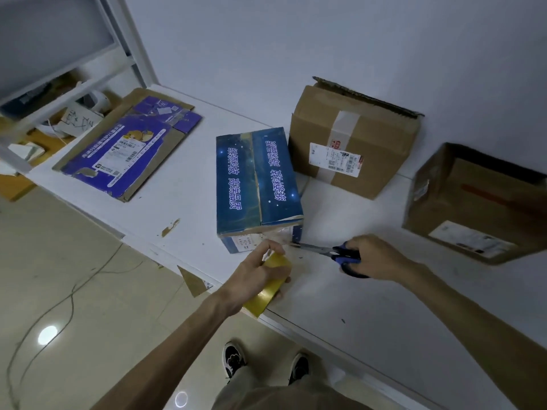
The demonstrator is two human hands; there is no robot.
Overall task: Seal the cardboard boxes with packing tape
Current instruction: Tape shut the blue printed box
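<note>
Scissors, blue-handled [331, 252], gripped in my right hand [376, 257]; my left hand [257, 276] holds the yellow tape roll [270, 287] beside the blue printed cardboard box [257, 184].

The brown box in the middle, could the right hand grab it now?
Probably not yet: the right hand grips scissors. Nothing lies on the table between it and the brown box, so it could likely reach once the scissors are down.

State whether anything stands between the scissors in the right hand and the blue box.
Nothing visible does. The right hand holds the scissors with their tips at the near right corner of the blue box; the left hand grips the tape roll beside them.
</note>
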